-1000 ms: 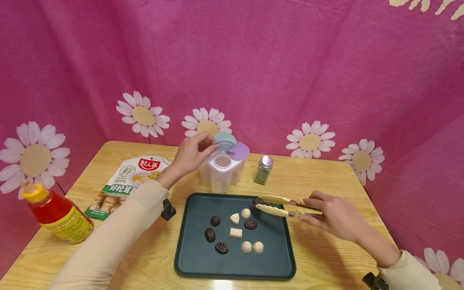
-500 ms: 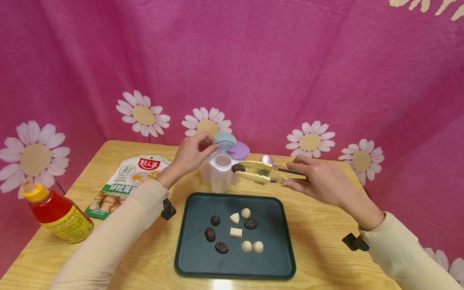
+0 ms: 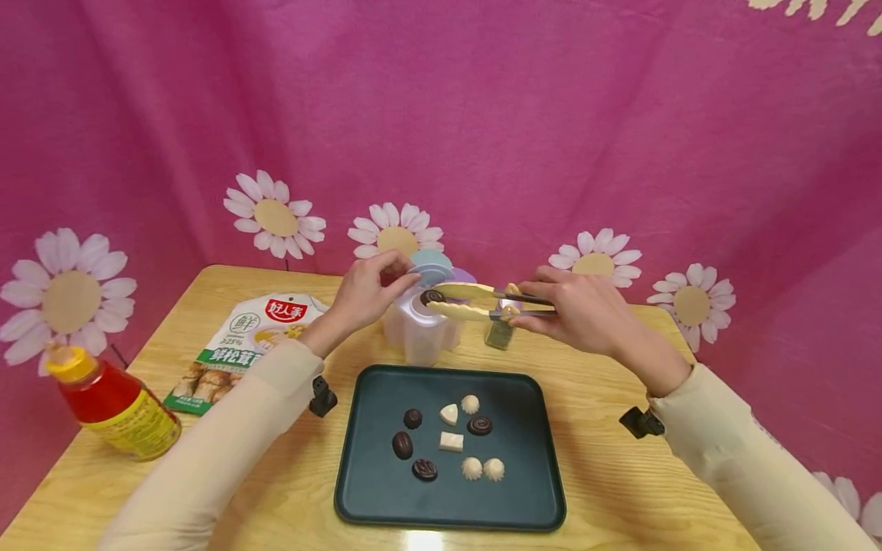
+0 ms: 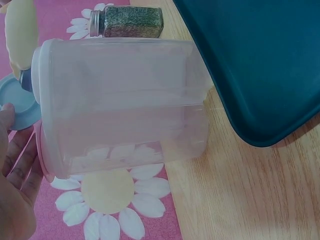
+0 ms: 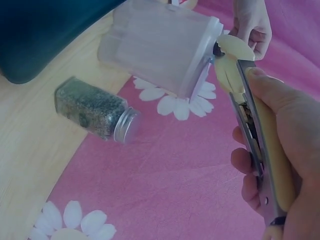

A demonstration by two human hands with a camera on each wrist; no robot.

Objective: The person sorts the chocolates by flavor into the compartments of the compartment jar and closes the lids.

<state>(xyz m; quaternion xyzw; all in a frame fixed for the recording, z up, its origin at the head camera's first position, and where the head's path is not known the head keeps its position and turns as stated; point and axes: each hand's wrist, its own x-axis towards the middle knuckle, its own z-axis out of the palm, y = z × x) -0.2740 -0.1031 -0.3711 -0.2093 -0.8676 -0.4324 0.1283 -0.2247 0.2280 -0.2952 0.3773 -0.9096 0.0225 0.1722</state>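
Observation:
My left hand [image 3: 370, 292] pinches the light blue flip lid [image 3: 431, 260] of a translucent plastic container [image 3: 422, 340], keeping it raised above the round opening. Cream-and-metal tongs [image 3: 460, 290] are gripped in my right hand [image 3: 582, 312]. Between the tongs' tips is a dark swirled chocolate [image 3: 431, 297], right at the container's opening. In the right wrist view, my thumb and fingers wrap the tongs' handle [image 5: 274, 160]. The dark green tray [image 3: 448, 501] in front carries several dark and white chocolates, among them a white rectangular piece [image 3: 451, 441]. Through its clear wall, the container [image 4: 120, 100] shows no dark pieces.
A glass jar of dried herbs [image 3: 499, 334] stands just right of the container, under the tongs. On the left lie a white-and-green food packet [image 3: 241, 344] and a red sauce bottle [image 3: 113, 405] with a yellow cap. A pink flowered cloth [image 3: 482, 138] hangs behind the table.
My right hand has carried the tongs and the dark chocolate up from the tray's far right corner, leftward to the container's opening. My left hand stays at the lid.

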